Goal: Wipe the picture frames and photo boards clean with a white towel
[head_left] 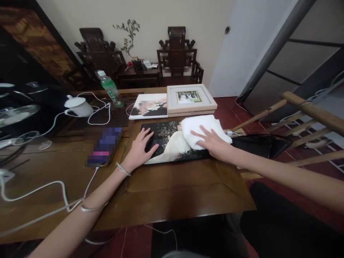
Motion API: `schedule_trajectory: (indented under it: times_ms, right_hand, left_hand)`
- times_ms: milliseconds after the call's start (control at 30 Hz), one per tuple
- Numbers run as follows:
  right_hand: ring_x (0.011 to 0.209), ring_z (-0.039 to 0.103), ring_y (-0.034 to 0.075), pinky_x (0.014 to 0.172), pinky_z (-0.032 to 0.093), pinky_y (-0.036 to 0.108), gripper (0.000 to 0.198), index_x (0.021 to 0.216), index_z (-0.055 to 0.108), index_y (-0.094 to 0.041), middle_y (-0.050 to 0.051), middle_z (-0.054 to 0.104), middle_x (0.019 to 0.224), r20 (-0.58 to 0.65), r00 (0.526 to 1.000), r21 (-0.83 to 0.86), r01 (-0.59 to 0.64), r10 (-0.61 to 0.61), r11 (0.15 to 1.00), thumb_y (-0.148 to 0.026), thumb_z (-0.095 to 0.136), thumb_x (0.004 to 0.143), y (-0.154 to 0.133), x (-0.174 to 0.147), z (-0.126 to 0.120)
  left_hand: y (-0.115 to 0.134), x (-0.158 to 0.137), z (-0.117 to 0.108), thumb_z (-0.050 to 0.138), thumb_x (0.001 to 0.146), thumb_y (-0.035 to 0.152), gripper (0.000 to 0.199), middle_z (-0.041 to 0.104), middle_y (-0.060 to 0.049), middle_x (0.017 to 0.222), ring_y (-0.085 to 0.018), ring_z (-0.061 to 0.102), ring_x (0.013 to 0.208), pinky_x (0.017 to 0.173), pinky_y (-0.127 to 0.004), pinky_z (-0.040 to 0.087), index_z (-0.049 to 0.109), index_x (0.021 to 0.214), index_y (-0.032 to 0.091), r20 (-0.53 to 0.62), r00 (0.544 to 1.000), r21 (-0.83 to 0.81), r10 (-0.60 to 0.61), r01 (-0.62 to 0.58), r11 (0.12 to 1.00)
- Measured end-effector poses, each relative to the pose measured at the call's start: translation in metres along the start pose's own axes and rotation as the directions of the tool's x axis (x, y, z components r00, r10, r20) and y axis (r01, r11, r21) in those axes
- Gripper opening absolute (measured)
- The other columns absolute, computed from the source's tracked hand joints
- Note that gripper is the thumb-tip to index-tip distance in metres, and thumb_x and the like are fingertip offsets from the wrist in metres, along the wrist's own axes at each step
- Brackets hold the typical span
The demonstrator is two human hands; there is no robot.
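Note:
A dark photo panel (168, 134) with a long white dress pictured on it lies flat on the wooden table. Across its left end rests my left hand (142, 146), open, with the fingers apart and the thumb over the picture's surface. A folded white towel (193, 123) covers the right part of the panel. My right hand (211, 141) lies on top of the towel, palm down and fingers spread, and the towel hides what is beneath it.
Behind the panel are a light-framed picture (212, 98) and an unframed photo print (145, 114). A phone (106, 148) with a white cable (63, 190), a lidded cup (79, 106) and a green-labelled bottle (111, 91) stand left. A black bag (255, 143) and a wooden chair (309, 107) are right.

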State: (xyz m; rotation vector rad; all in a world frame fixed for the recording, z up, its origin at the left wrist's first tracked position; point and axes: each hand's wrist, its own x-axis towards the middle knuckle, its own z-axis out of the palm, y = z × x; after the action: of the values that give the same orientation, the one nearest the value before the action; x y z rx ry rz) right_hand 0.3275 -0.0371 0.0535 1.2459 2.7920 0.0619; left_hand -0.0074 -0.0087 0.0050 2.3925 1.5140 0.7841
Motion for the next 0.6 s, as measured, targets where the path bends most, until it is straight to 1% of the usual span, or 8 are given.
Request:
schedule_trajectory:
  times_ms: [100, 233, 400, 500, 600]
  right_hand:
    - [0.145, 0.005, 0.042, 0.103, 0.026, 0.074, 0.067, 0.114, 0.063, -0.018, 0.008, 0.021, 0.160, -0.046, 0.999, 0.041, 0.031, -0.029, 0.999, 0.015, 0.034, 0.062, -0.012, -0.016, 0.002]
    - [0.145, 0.005, 0.042, 0.103, 0.025, 0.075, 0.057, 0.103, 0.066, -0.018, 0.008, 0.024, 0.159, -0.072, 0.996, 0.075, 0.059, -0.054, 0.995, 0.014, 0.037, 0.066, -0.023, -0.031, 0.005]
    - [0.145, 0.008, 0.042, 0.103, 0.027, 0.074, 0.052, 0.101, 0.066, -0.018, 0.009, 0.026, 0.158, -0.113, 0.990, 0.063, 0.097, -0.089, 0.993, 0.013, 0.039, 0.069, -0.022, -0.032, 0.007]
    - [0.144, 0.009, 0.043, 0.102, 0.027, 0.074, 0.050, 0.101, 0.065, -0.018, 0.010, 0.028, 0.158, -0.106, 0.990, 0.056, 0.102, -0.095, 0.993, 0.012, 0.039, 0.071, -0.021, -0.031, 0.007]
    - [0.145, 0.008, 0.042, 0.102, 0.026, 0.075, 0.053, 0.103, 0.065, -0.019, 0.008, 0.026, 0.158, -0.084, 0.992, 0.061, 0.096, -0.091, 0.994, 0.012, 0.038, 0.068, -0.018, -0.030, 0.006]
  left_hand:
    - [0.002, -0.001, -0.001, 0.051, 0.091, 0.051, 0.057, 0.037, -0.016, 0.152, -0.034, 0.025, 0.145, 0.112, -0.061, 0.029, 0.050, 0.135, 0.015, 0.016, 1.000, 0.001, -0.009, 0.009, 1.000]
    - [0.001, 0.000, -0.002, 0.050, 0.092, 0.050, 0.058, 0.037, -0.016, 0.153, -0.033, 0.026, 0.145, 0.112, -0.060, 0.029, 0.048, 0.137, 0.015, 0.031, 1.000, -0.003, -0.001, 0.001, 1.000]
    - [-0.002, -0.001, 0.000, 0.049, 0.092, 0.051, 0.058, 0.039, -0.015, 0.151, -0.032, 0.027, 0.144, 0.111, -0.060, 0.029, 0.047, 0.138, 0.016, 0.036, 0.999, -0.002, 0.005, -0.005, 1.000]
    - [-0.003, -0.001, 0.000, 0.049, 0.092, 0.051, 0.057, 0.040, -0.015, 0.151, -0.032, 0.028, 0.144, 0.111, -0.061, 0.029, 0.047, 0.138, 0.017, 0.035, 0.999, 0.002, 0.003, -0.003, 1.000]
    - [-0.003, -0.001, 0.000, 0.049, 0.092, 0.052, 0.058, 0.040, -0.015, 0.151, -0.032, 0.028, 0.144, 0.111, -0.061, 0.029, 0.047, 0.138, 0.016, 0.034, 0.999, 0.002, 0.007, -0.007, 1.000]
